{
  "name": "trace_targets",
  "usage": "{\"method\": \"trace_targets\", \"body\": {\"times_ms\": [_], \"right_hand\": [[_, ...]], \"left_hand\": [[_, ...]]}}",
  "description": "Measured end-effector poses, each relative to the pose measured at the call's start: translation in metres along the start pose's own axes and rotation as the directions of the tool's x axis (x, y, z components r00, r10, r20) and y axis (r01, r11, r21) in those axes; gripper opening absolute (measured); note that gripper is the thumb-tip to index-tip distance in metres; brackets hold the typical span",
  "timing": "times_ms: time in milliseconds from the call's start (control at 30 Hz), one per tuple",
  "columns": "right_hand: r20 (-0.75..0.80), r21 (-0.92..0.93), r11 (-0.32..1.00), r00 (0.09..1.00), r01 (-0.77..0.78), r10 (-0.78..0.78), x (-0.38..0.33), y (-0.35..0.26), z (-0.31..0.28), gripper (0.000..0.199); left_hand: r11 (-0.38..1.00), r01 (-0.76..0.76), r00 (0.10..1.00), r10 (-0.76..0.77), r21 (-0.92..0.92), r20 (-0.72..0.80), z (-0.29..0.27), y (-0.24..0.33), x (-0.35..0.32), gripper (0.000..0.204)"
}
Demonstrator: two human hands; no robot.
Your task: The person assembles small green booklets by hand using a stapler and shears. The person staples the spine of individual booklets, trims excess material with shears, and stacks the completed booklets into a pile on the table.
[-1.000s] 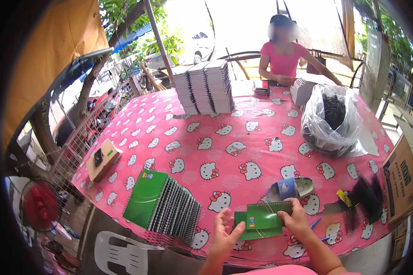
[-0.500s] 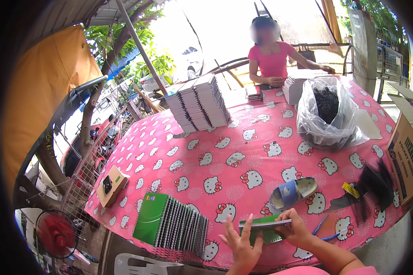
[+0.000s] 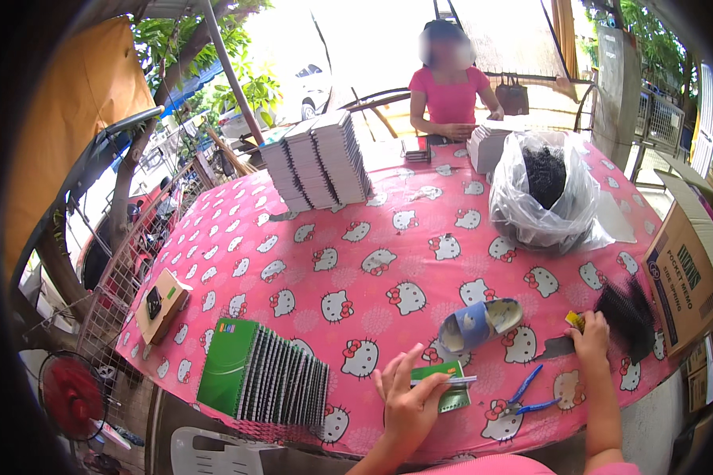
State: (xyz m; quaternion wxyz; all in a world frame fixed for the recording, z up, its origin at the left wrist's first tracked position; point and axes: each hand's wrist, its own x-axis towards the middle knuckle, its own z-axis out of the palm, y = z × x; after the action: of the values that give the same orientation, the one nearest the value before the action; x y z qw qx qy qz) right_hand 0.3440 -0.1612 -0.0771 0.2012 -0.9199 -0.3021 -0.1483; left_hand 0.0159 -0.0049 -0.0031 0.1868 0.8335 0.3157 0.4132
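Note:
My left hand (image 3: pixel 408 396) is closed on a small green notebook (image 3: pixel 454 398), thumb on top, just above the table near its front edge. My right hand (image 3: pixel 591 345) reaches out to the right, its fingers bent over a small yellow piece (image 3: pixel 574 320) that they partly hide. Beside that hand lies a heap of black spiral binding coils (image 3: pixel 630 317). Blue-handled pliers (image 3: pixel 524 386) rest with handles spread between my two hands. To my left stands a row of green spiral notebooks (image 3: pixel 265 372) on edge.
A blue slipper (image 3: pixel 479 323) lies beyond my left hand. Farther off are tall stacks of notebooks (image 3: pixel 317 162) and a plastic bag (image 3: pixel 523 214) of black coils. A cardboard box (image 3: pixel 685 269) borders the right side. Across the table sits a person in pink (image 3: pixel 449 99).
My right hand has let go of the green notebook and moved right to the yellow piece. My left hand now holds the notebook alone. The view has shifted slightly.

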Motion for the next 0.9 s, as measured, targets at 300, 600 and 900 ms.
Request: {"method": "trace_targets", "body": {"times_ms": [300,600,900], "right_hand": [[-0.044,0.146,0.988,0.998,0.06,-0.054,0.013,-0.007,-0.008,0.017],[0.049,0.809,0.539,0.887,0.234,-0.459,-0.03,-0.138,-0.064,0.028],[0.204,0.883,0.458,0.796,0.102,-0.57,-0.036,-0.157,-0.062,0.02]], "left_hand": [[1.0,-0.014,0.993,0.012,0.02,0.12,0.002,-0.014,-0.011,0.013],[0.998,-0.031,0.999,0.032,-0.064,0.011,0.007,-0.013,-0.009,0.016],[0.996,-0.02,0.999,0.023,-0.086,0.034,0.008,-0.01,-0.008,0.013]]}}
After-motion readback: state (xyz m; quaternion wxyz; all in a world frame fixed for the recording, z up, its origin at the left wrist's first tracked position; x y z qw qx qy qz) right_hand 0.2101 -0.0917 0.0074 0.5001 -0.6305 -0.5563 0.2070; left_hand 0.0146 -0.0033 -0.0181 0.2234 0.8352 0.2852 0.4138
